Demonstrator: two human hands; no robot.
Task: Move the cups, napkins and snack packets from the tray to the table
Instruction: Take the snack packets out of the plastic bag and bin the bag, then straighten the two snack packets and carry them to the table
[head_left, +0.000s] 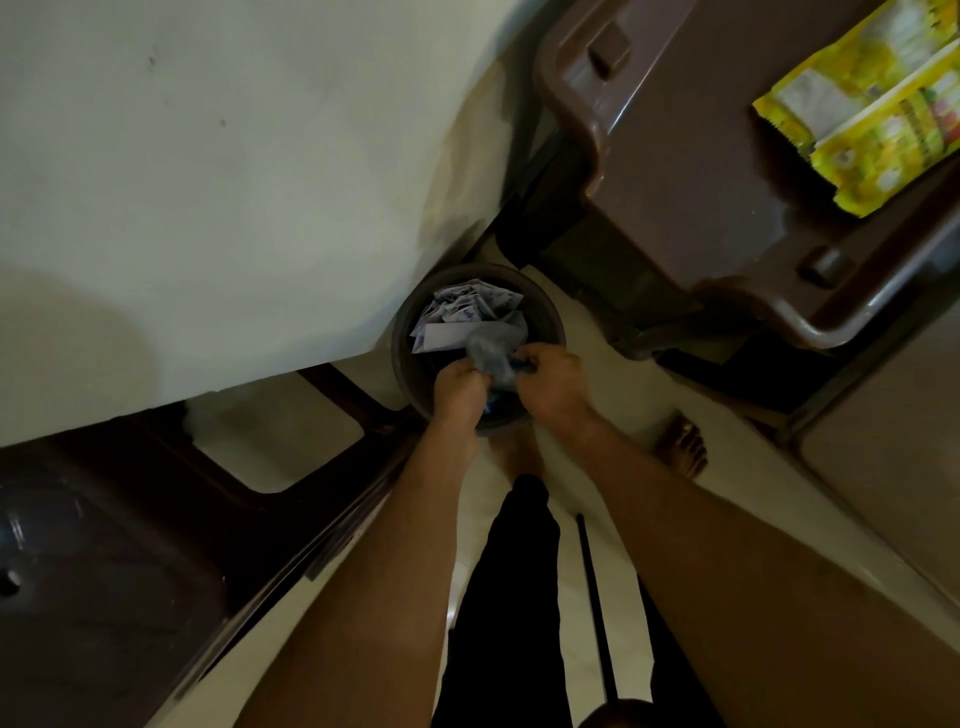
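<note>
I look straight down at a round brown bin (545, 312) on the floor, holding crumpled white and blue paper (467, 306). My left hand (460, 387) and my right hand (553, 382) are both over the bin's near side, gripping a crumpled grey-blue wad (491, 348) between them. Yellow snack packets (867, 109) lie on a brown plastic surface at the upper right. No cups or tray are in view.
A white table top (208, 182) fills the upper left, its corner right over the bin. Brown plastic chairs (675, 197) stand at the right and lower left (93, 597). My legs and bare feet (685, 447) stand on the pale floor.
</note>
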